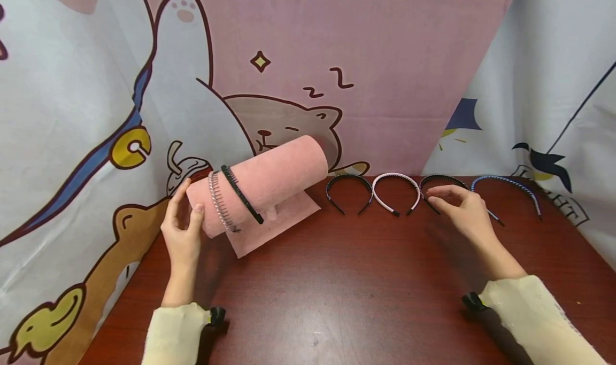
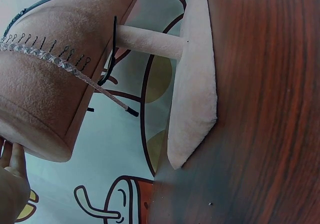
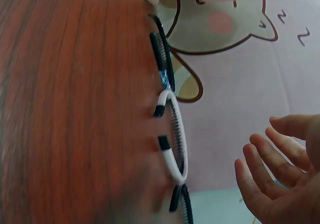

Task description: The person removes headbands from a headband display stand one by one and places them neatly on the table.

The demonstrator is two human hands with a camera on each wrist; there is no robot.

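A pink plush headband stand [image 1: 284, 167], a padded roll on a post and flat base, stands on the left of the table. My left hand [image 1: 182, 234] holds its near left end, thumb in front; the other fingers are partly hidden. Around the roll sit a clear beaded headband [image 2: 45, 55] with comb teeth and a black headband [image 1: 243, 196]. My right hand [image 1: 464, 215], fingers loosely bent and holding nothing, is above the table by a black toothed headband [image 1: 440, 178]. Beside that lie a pale pink headband [image 1: 396, 176] and a blue headband [image 1: 505, 179].
Another dark headband [image 1: 349, 177] lies between the stand and the pale pink one. A printed cloth [image 1: 385, 60] hangs behind the table and at both sides. The dark red wooden table [image 1: 337, 301] extends in front.
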